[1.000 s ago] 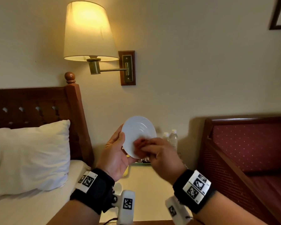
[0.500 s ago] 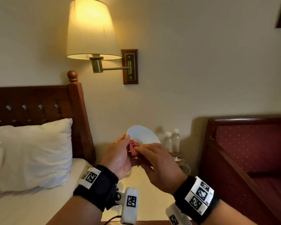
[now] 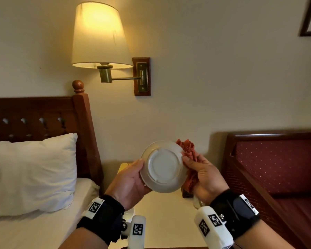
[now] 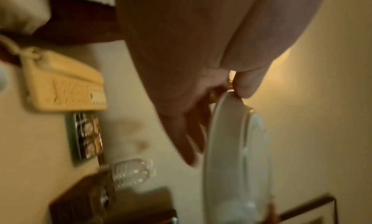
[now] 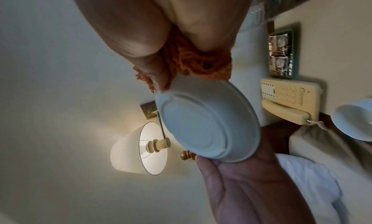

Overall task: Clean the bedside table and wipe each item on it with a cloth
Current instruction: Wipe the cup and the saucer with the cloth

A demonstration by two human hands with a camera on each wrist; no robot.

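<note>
I hold a white saucer (image 3: 162,167) up over the bedside table (image 3: 165,218), with its underside toward me. My left hand (image 3: 138,169) grips its left rim, thumb on the near side and fingers behind. From the left wrist the saucer (image 4: 231,155) shows edge-on, pinched under the thumb. My right hand (image 3: 192,168) holds a bunched red-orange cloth (image 3: 188,151) against the right rim. From the right wrist the cloth (image 5: 193,63) sits pressed on the edge of the saucer (image 5: 207,120).
On the table lie a cream telephone (image 5: 289,100), a tray of sachets (image 4: 86,135), water bottles (image 4: 132,171) and a white cup (image 5: 354,120). A lit wall lamp (image 3: 99,33) hangs above. The bed with its pillow (image 3: 32,173) is left, a red sofa (image 3: 276,168) right.
The saucer has been turned over: its top faced me before, now its underside does. The cloth moved from the saucer's face to its right rim, and both hands rose slightly.
</note>
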